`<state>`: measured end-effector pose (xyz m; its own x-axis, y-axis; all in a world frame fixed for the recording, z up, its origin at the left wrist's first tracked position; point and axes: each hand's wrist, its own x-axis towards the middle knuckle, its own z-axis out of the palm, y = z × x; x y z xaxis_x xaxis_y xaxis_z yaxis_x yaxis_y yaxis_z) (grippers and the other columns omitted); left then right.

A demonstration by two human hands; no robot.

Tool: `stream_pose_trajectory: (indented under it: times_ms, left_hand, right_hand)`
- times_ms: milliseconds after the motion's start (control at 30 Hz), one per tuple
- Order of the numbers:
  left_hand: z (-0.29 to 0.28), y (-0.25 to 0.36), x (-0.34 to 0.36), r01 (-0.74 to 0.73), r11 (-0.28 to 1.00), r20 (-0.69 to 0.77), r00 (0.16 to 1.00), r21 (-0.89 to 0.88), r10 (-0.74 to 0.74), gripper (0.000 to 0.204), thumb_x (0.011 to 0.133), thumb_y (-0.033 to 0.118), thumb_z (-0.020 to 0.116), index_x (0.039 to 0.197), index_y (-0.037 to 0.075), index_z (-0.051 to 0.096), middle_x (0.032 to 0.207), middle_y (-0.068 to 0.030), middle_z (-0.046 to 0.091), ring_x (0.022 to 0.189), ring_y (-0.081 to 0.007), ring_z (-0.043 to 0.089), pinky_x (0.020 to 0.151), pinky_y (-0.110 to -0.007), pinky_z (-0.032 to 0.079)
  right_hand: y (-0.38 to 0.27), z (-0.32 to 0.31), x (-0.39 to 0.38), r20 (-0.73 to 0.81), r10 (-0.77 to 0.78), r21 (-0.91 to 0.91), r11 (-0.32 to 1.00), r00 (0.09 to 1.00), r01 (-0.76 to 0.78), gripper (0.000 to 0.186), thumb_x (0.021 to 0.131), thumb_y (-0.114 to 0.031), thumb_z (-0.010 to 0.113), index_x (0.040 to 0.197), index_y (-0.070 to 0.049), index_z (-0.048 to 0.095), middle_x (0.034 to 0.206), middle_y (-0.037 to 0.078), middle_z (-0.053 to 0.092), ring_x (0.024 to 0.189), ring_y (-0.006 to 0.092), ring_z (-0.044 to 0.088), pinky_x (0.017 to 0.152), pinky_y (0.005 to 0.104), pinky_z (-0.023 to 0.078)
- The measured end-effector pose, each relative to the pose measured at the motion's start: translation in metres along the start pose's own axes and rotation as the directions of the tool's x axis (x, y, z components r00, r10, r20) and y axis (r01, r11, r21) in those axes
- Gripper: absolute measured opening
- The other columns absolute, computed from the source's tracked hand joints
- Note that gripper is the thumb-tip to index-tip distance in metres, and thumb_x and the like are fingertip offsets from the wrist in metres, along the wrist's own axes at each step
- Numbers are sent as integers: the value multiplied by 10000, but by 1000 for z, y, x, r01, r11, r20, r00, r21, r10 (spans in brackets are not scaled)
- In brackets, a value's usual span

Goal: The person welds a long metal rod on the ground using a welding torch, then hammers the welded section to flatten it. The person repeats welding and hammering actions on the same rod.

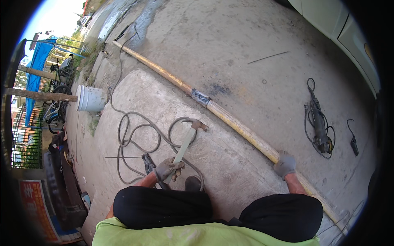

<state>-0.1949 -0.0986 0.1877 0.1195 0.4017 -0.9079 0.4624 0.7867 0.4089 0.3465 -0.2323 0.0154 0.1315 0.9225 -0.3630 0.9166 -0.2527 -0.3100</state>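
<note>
Left hand clamped on a chipping hammer, right hand closed around the long yellow pipe on concrete.

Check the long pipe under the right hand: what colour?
Yellowish-tan pipe, with a dark grey welded joint midway; head view shows it best, right hand gripping it.

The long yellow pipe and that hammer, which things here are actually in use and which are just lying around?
In use:
- left hand gripping hammer
- right hand on yellow pipe, welded joint

Lying about:
- angle grinder
- white bucket
- grey cable
- thin rod
</note>
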Motion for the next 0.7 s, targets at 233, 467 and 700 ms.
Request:
stream_pose_trajectory:
  times_ms: [233, 467, 700]
  left_hand:
    - [33, -64, 5, 178, 971, 38, 984, -160, -174, 258, 1068, 309, 743, 1104, 64, 671, 735, -30, 687, 502, -128, 606, 458, -280, 482]
    - [24, -63, 17, 159, 962, 16, 986, 224, -166, 375, 1047, 326, 783, 1294, 57, 700, 904, -65, 746, 746, -161, 710, 638, -317, 562]
    - [18, -71, 9, 159, 986, 42, 986, 50, -161, 427, 1033, 312, 788, 1318, 13, 676, 931, -55, 736, 733, -158, 704, 627, -317, 569]
  right_hand:
    - [0, -3, 1, 5, 1, 18, 1000, 1000, -1, 407, 745, -191, 757, 1132, -72, 714, 1050, 203, 754, 936, 420, 750, 857, 517, 567]
    - [-3, -3, 0, 5, 17, 33, 999, 1000, -17, 450, 741, -210, 770, 1165, -75, 706, 1070, 196, 751, 967, 409, 750, 877, 508, 566]
    - [1, 4, 0, -4, 16, 60, 998, 1000, -15, 463, 745, -222, 770, 1176, -71, 696, 1072, 194, 745, 985, 409, 745, 886, 510, 565]
